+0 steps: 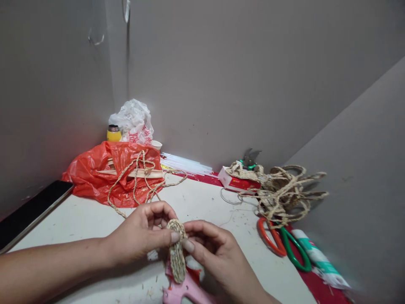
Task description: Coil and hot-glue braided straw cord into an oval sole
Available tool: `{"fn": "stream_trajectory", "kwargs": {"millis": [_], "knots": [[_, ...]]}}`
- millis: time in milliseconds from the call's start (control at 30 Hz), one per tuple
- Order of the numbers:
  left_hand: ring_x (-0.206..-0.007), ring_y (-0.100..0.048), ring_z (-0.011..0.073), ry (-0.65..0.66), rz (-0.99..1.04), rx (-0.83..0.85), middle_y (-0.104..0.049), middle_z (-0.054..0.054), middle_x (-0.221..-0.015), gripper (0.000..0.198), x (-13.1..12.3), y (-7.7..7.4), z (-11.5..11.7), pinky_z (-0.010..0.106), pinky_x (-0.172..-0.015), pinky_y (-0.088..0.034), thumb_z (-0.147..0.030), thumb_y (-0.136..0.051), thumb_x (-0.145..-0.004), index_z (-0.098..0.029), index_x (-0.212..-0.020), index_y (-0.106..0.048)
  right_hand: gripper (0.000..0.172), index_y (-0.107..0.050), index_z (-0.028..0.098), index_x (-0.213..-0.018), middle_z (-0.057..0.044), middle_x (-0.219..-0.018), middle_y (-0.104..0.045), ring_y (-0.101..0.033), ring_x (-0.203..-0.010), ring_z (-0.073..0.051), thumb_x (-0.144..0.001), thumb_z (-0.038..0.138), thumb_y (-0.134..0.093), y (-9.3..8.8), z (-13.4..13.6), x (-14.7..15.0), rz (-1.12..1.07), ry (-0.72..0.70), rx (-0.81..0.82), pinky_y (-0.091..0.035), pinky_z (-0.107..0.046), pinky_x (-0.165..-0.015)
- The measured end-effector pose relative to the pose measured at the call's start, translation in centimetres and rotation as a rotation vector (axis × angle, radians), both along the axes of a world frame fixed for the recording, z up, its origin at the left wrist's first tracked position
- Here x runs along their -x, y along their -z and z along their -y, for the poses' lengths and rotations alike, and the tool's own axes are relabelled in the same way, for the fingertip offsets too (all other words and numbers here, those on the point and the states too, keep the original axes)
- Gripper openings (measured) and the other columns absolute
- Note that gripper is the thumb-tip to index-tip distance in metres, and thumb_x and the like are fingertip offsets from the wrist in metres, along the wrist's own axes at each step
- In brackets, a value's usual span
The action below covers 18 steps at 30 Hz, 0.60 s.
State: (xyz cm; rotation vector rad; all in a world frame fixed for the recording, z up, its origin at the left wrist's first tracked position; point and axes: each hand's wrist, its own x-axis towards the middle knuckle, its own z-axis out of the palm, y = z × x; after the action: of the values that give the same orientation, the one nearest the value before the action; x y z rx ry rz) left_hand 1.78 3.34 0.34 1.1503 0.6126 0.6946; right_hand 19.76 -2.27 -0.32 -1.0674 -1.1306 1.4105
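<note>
Both hands hold a small oval piece of braided straw rope [177,253] above the table. My left hand [144,232] pinches its top edge with thumb and curled fingers. On the other side, my right hand [215,253] grips it with thumb and forefinger. A pink glue gun [186,291] lies on the table just beneath the piece. A loose length of straw rope [139,181] runs from the hands' area back over a red plastic bag [95,173].
A tangle of straw rope [284,194] lies on a red-and-white box [236,182] at right, with red and green scissors [284,245] and a tube [319,259] nearby. A dark phone [28,213] rests at left. Clear glue sticks [186,164], a yellow bottle [114,134] and a white bag [134,120] sit by the wall.
</note>
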Motion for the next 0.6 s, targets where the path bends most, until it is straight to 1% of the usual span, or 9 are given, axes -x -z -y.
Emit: {"fn": "stream_trajectory", "kwargs": {"millis": [100,200,367,600], "knots": [[-0.062,-0.051,0.008,-0.021,-0.017,-0.014,-0.058,-0.003,-0.072,0.028,0.05,-0.05,-0.03,0.02,-0.059,-0.04,-0.025,-0.08,-0.071,-0.016,-0.083,-0.057,0.023,-0.073,0.021,-0.089,-0.001,-0.076,-0.07,-0.062,-0.066,-0.012,-0.072,0.033,-0.083,0.22,0.08,-0.17,0.05,0.066,-0.051,-0.05,-0.021,-0.062],[-0.064,-0.053,0.0094,-0.021,-0.022,-0.016,-0.058,-0.002,-0.072,0.027,0.14,-0.1,0.06,0.021,-0.06,-0.042,-0.025,-0.079,-0.071,-0.016,-0.083,-0.056,0.014,-0.07,0.021,-0.087,0.001,-0.072,-0.067,-0.06,-0.065,-0.012,-0.077,0.026,-0.077,0.3,0.13,-0.18,0.144,0.097,-0.146,-0.049,-0.021,-0.061],[-0.06,-0.053,0.0096,0.01,-0.023,0.011,-0.058,-0.003,-0.07,0.027,0.09,-0.18,0.13,0.022,-0.058,-0.043,-0.025,-0.077,-0.071,-0.017,-0.083,-0.054,0.004,-0.07,0.02,-0.081,0.0,-0.072,-0.07,-0.063,-0.066,-0.015,-0.078,0.019,-0.071,0.07,0.08,-0.09,0.309,0.104,-0.255,-0.051,-0.023,-0.063],[-0.059,-0.052,0.0094,-0.005,-0.052,0.007,-0.057,-0.003,-0.069,0.022,0.03,-0.29,-0.01,0.022,-0.056,-0.044,-0.019,-0.072,-0.071,-0.017,-0.082,-0.053,0.01,-0.074,0.022,-0.086,-0.001,-0.077,-0.075,-0.068,-0.07,-0.016,-0.081,0.016,-0.068,0.21,0.1,-0.34,0.377,0.079,-0.357,-0.054,-0.023,-0.067]]}}
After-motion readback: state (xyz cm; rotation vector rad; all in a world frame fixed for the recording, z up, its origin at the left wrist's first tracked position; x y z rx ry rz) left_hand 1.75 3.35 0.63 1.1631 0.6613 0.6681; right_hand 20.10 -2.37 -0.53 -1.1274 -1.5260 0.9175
